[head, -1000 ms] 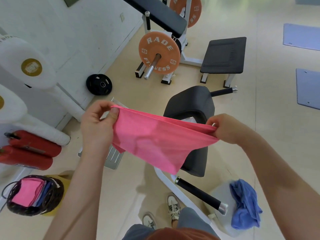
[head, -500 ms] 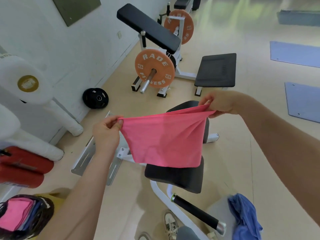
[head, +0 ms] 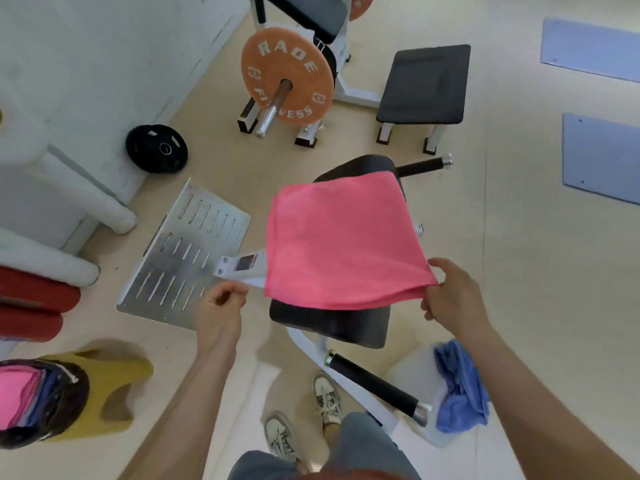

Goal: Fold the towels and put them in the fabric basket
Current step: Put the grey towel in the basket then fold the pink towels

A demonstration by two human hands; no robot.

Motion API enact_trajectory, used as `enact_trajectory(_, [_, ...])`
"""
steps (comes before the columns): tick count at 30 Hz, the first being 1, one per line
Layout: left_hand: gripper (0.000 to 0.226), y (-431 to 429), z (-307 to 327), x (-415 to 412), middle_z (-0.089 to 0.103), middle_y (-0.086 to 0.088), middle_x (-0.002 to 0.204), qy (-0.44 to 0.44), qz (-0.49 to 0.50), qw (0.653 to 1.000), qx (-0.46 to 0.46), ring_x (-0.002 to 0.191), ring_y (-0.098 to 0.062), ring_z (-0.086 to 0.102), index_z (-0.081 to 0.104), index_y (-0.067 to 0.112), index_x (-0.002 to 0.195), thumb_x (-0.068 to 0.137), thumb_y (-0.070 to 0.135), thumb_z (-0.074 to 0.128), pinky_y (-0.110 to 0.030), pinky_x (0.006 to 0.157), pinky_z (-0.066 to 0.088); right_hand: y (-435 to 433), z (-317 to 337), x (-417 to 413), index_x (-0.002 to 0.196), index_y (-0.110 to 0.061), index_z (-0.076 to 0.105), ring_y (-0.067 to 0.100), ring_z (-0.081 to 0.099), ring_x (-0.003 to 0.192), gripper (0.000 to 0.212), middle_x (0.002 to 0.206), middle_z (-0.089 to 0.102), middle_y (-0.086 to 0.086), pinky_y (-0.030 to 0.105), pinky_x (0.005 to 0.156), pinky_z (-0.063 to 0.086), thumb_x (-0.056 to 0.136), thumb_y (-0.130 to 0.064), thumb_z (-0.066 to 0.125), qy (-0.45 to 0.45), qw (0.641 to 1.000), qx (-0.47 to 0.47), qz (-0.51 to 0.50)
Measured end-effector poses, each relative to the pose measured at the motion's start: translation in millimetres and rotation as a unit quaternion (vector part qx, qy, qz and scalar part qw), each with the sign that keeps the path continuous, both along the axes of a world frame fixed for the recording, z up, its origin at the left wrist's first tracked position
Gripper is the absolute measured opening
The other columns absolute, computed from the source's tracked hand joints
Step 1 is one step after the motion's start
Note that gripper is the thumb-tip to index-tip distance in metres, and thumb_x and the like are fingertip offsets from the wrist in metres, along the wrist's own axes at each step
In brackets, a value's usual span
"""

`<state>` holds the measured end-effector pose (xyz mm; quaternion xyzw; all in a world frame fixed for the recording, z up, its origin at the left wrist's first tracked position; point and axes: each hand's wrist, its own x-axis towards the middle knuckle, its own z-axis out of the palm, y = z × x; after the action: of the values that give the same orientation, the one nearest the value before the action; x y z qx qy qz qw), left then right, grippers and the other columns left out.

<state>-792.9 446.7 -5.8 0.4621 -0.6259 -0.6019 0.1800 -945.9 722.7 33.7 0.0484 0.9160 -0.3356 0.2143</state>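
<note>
A pink towel lies folded over the black seat pad of a gym machine, its near edge hanging slightly above the pad. My right hand pinches the towel's near right corner. Just left of the near left corner, my left hand has its fingers loosely curled and holds nothing. The dark fabric basket stands on the floor at the lower left with pink and blue folded towels inside. A crumpled blue towel lies on a white surface at the lower right.
A slotted metal footplate sits left of the seat, and a black handle bar juts out below it. Behind are an orange weight plate, a small black bench and a black plate. Red rollers lie far left.
The towel, held stretched in the air between both hands, now lies folded on the seat pad. My left hand has let go of its corner; my right hand moved down and nearer.
</note>
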Motion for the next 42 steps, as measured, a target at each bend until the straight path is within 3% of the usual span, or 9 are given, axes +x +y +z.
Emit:
enact_trajectory(4, [0.027,21.4,-63.3,31.6,0.058,-0.017,0.079,-0.123,-0.053,0.977,0.163,0.074,-0.029,0.057,0.059,0.005,0.075,0.087,-0.013,0.043,-0.029,0.069,0.053,6.5,-46.3,34.9,0.127,-0.022,0.053,0.022,0.063,0.051,0.045,0.069,0.065,0.008,0.03,0.048,0.053,0.089,-0.001,0.04,-0.044,0.998,0.012,0.035])
enact_trajectory(9, [0.005,46.2,-84.8,10.7,0.058,-0.009,0.096,-0.156,-0.074,0.962,0.209,0.084,-0.022,0.056,0.061,0.014,0.098,0.094,0.016,0.058,-0.037,0.082,0.051,7.9,-65.0,42.2,0.124,-0.024,0.048,0.027,0.065,0.059,0.039,0.071,0.065,0.009,0.04,0.058,0.057,0.091,-0.006,0.039,-0.016,1.0,0.013,0.02])
enact_trajectory(12, [0.026,52.8,-95.8,-7.3,0.059,-0.005,0.1,-0.194,-0.103,0.94,0.262,0.089,-0.024,0.06,0.053,0.015,0.11,0.093,0.034,0.058,-0.04,0.084,0.054,10.7,-71.5,41.0,0.123,-0.02,0.049,0.026,0.066,0.061,0.036,0.073,0.066,0.01,0.04,0.062,0.056,0.09,-0.007,0.039,0.003,1.0,0.006,-0.005])
enact_trajectory(18, [0.018,57.8,-103.7,-17.6,0.063,-0.011,0.09,-0.143,0.056,0.927,0.342,0.072,-0.019,0.059,0.058,0.005,0.098,0.086,0.011,0.069,-0.027,0.062,0.052,15.4,-86.2,43.0,0.126,-0.017,0.045,0.021,0.067,0.058,0.04,0.082,0.068,0.014,0.026,0.051,0.044,0.089,-0.002,0.044,-0.049,0.985,-0.051,-0.159])
enact_trajectory(23, [0.006,42.0,-95.3,-16.9,0.061,-0.006,0.078,-0.05,0.114,0.871,0.475,0.057,-0.012,0.052,0.06,0.007,0.087,0.086,0.007,0.066,-0.016,0.042,0.045,15.5,-82.1,48.0,0.098,-0.019,0.045,0.022,0.061,0.054,0.031,0.076,0.06,0.013,0.024,0.048,0.044,0.089,0.009,0.035,-0.054,0.963,-0.151,-0.218])
enact_trajectory(27, [0.002,25.9,-92.4,-6.7,0.055,-0.006,0.074,-0.021,0.064,0.908,0.413,0.049,-0.01,0.047,0.061,0.004,0.091,0.089,0.003,0.06,-0.014,0.04,0.037,16.7,-82.4,58.4,0.074,-0.017,0.046,0.024,0.061,0.052,0.042,0.075,0.051,0.005,0.03,0.051,0.042,0.08,0.018,0.024,-0.024,0.973,-0.16,-0.166])
enact_trajectory(32, [0.012,26.6,-99.7,17.9,0.054,-0.009,0.074,-0.124,-0.014,0.947,0.297,0.054,-0.014,0.045,0.061,-0.001,0.099,0.09,0.007,0.063,-0.016,0.04,0.037,19.4,-92.1,74.2,0.077,-0.006,0.06,0.024,0.066,0.065,0.036,0.08,0.062,0.016,0.03,0.068,0.055,0.084,0.017,0.033,-0.115,0.962,-0.161,-0.188])
enact_trajectory(36, [0.022,26.7,-98.0,19.3,0.054,-0.01,0.073,-0.097,-0.032,0.959,0.264,0.052,-0.014,0.047,0.051,0.014,0.102,0.087,0.008,0.066,-0.021,0.048,0.041,24.2,-89.8,74.1,0.079,-0.005,0.065,0.032,0.068,0.081,0.023,0.081,0.067,0.017,0.037,0.082,0.056,0.084,0.012,0.05,-0.148,0.947,-0.192,-0.212])
enact_trajectory(42, [0.019,27.9,-96.2,19.9,0.065,-0.013,0.086,-0.1,-0.071,0.96,0.253,0.067,-0.017,0.061,0.062,0.013,0.093,0.081,0.0,0.071,-0.023,0.062,0.052,26.9,-90.9,75.8,0.087,-0.005,0.07,0.032,0.07,0.084,0.018,0.082,0.071,0.017,0.037,0.08,0.057,0.091,-0.021,0.062,-0.14,0.938,-0.202,-0.243])
